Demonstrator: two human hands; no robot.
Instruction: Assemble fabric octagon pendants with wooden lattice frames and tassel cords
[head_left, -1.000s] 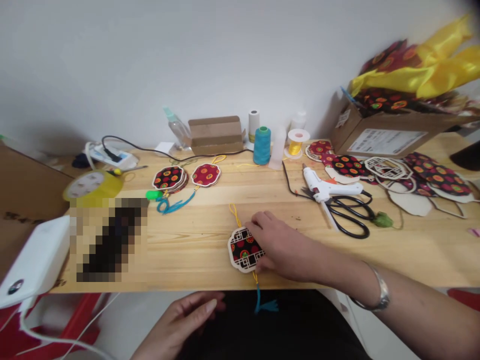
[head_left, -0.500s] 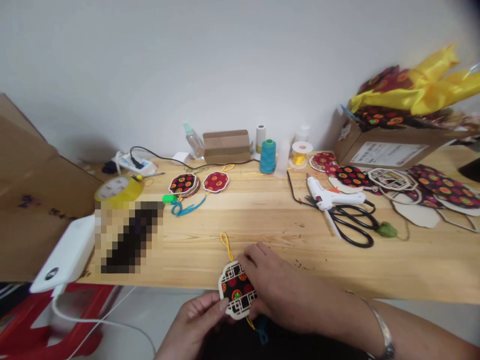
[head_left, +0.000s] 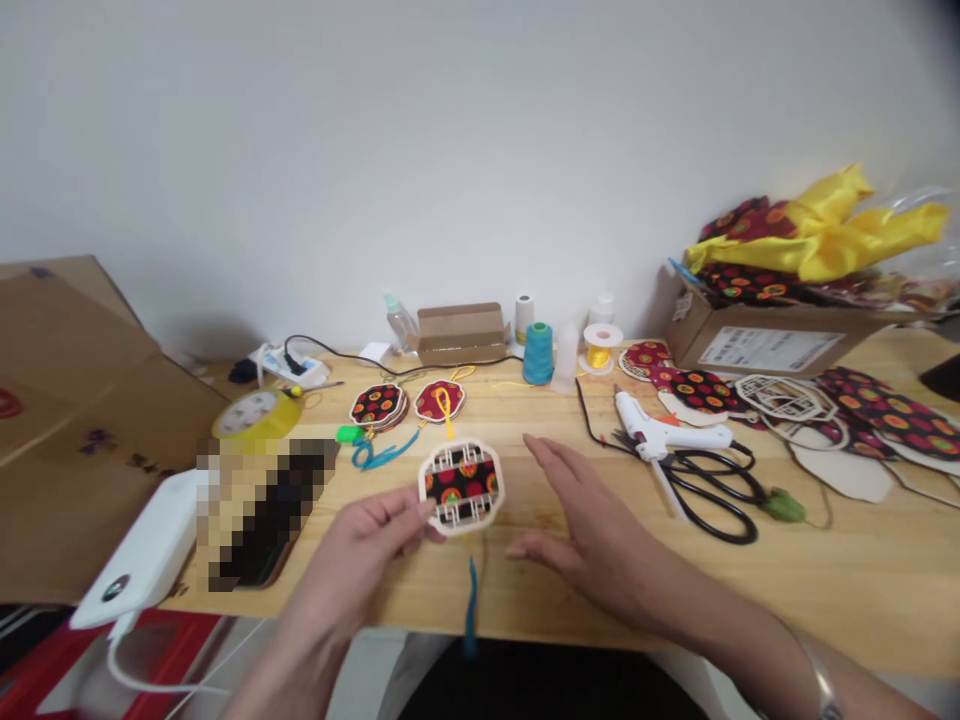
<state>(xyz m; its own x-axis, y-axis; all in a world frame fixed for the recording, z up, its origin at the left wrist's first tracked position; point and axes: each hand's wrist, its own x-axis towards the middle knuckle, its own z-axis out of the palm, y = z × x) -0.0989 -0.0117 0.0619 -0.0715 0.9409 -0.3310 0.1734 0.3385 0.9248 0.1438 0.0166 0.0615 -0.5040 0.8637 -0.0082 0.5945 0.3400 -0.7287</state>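
Note:
Between thumb and fingers, my left hand (head_left: 382, 525) grips the left edge of a hanging ornament (head_left: 463, 485). It has a pale cut-out lattice frame over black cloth with red and orange patterns. A yellow cord loop (head_left: 446, 412) rises from its top, and a blue tassel (head_left: 471, 605) dangles below it. My right hand (head_left: 566, 515) is held apart to the right of the ornament, fingers stretched out and nothing in them. Behind the held piece, a stack of black patterned ornaments (head_left: 377, 405) and a red ornament (head_left: 448, 401) lie on the wooden table (head_left: 420, 610).
At right lie a white glue gun (head_left: 667, 430), black-handled scissors (head_left: 720, 500) and patterned cloth pieces (head_left: 900, 410). A cardboard box (head_left: 772, 340) stands behind them. Teal thread (head_left: 538, 355) and a yellow cord spool (head_left: 598, 355) are at the back. Yellow tape (head_left: 255, 415), a phone (head_left: 277, 520) and a white power bank (head_left: 146, 545) sit left.
The ornament has been lifted forward over the table in my left hand, its tassel now hanging free. My right hand has let go of it and opened to the right. The camera view has shifted.

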